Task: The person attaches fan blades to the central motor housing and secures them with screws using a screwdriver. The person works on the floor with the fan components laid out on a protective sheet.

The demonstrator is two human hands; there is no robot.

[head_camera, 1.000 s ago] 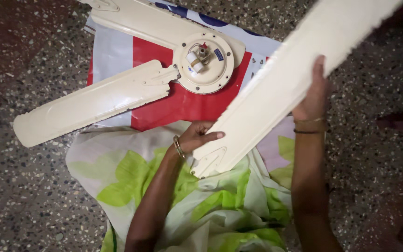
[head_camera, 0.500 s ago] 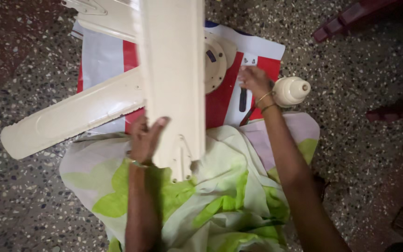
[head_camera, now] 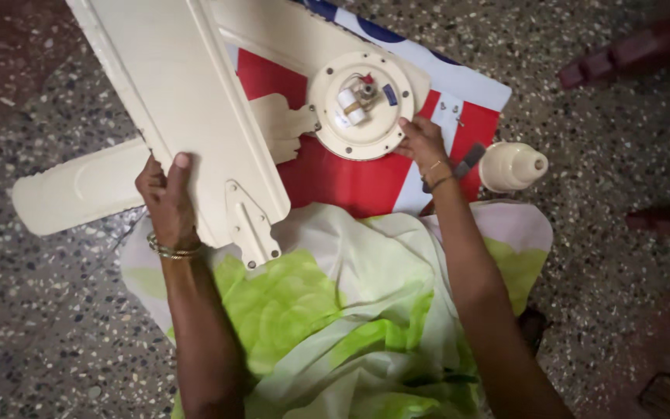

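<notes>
Swinging across from the right, the loose fan blade (head_camera: 188, 116) now lay over the left side, gripped near its bracket by the left hand (head_camera: 166, 203). That freed the right hand (head_camera: 422, 143), whose fingers closed on the motor housing's (head_camera: 360, 105) rim, wiring sitting in its open centre.

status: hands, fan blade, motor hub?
Left hand grips loose cream fan blade, bracket end toward body. Right hand on rim of motor hub. Cream canopy cup lies on floor beside right wrist.

Flat red, white and blue printed sheet (head_camera: 350, 178), possibly packaging, under fan motor (head_camera: 360, 105)
</notes>
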